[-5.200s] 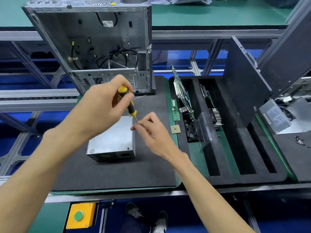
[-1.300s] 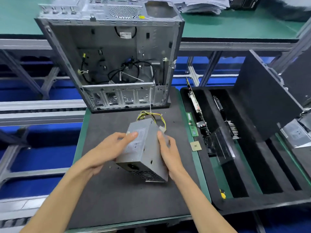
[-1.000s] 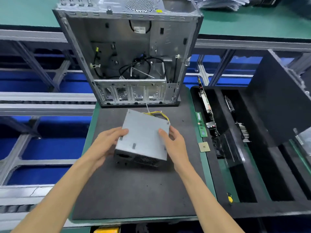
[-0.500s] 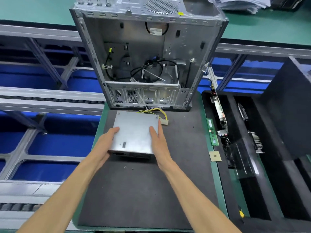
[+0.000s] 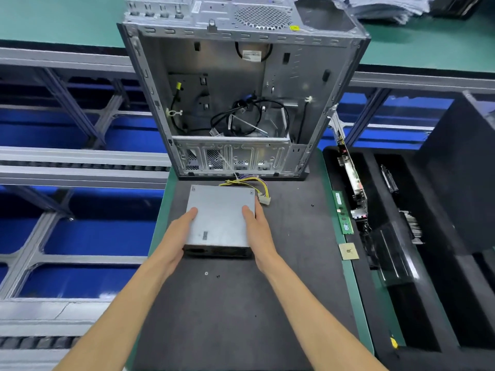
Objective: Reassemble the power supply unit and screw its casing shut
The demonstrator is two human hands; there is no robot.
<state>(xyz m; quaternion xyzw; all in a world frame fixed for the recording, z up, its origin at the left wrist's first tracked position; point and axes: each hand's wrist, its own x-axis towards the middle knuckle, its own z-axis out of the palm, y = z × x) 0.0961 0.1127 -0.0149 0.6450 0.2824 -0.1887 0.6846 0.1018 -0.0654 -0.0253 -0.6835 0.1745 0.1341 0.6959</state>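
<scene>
**Now both hands bracket the power supply on the mat**

From my head view I see the power supply unit (image 5: 221, 216) lying flat on the dark foam mat (image 5: 241, 317), casing closed on top, its vented end facing me. My left hand (image 5: 178, 236) presses against its left side, fingers straight, thumb laid on the top edge. My right hand (image 5: 258, 231) does likewise on the right side, fingers extended along the wall, thumb on the top. Neither hand curls round anything; both are flat against the metal.

A bundle of yellow wires (image 5: 250, 183) with a pale connector comes out of the unit's far right corner, just before the open computer case (image 5: 241, 103), which stands upright at the mat's far edge with loose black cables inside. Two small screws (image 5: 211, 274) lie on the mat just near of the unit, apart from it. To the right, a green memory stick (image 5: 342, 212) and a square chip (image 5: 348, 251) rest on the green border beside a black foam tray (image 5: 428, 344) holding circuit boards.
</scene>
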